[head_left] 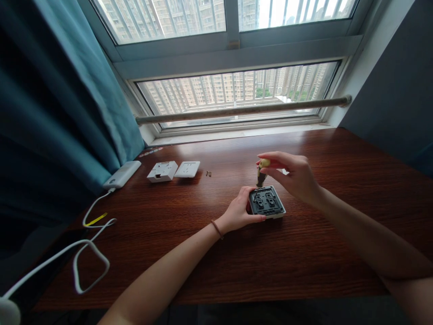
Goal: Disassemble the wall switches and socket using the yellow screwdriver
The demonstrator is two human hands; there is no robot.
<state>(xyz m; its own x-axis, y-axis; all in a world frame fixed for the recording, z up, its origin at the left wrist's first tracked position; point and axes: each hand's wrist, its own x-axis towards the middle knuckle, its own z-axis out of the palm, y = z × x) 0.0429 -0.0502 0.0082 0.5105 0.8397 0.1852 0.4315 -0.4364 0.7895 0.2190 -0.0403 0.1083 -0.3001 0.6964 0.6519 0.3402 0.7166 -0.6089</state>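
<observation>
A square wall switch (275, 208) with a dark grey inner face and a white edge lies on the wooden table. My left hand (240, 210) grips it from the left, thumb along the near edge and fingers at the far left corner. Above the switch, my right hand (292, 174) pinches the yellow top of a screwdriver (260, 175) with a dark handle. The screwdriver stands nearly upright, its lower end over the left part of the switch. Whether its tip sits in a screw is too small to make out.
Left of the switch lie several small screws (209, 174), a white socket plate (188, 169) and a white box (162, 172). Farther left are a white power strip or adapter (123, 174), its looped white cable (107, 262) and a yellow strip (97, 220). A window rail (243, 111) runs behind the table.
</observation>
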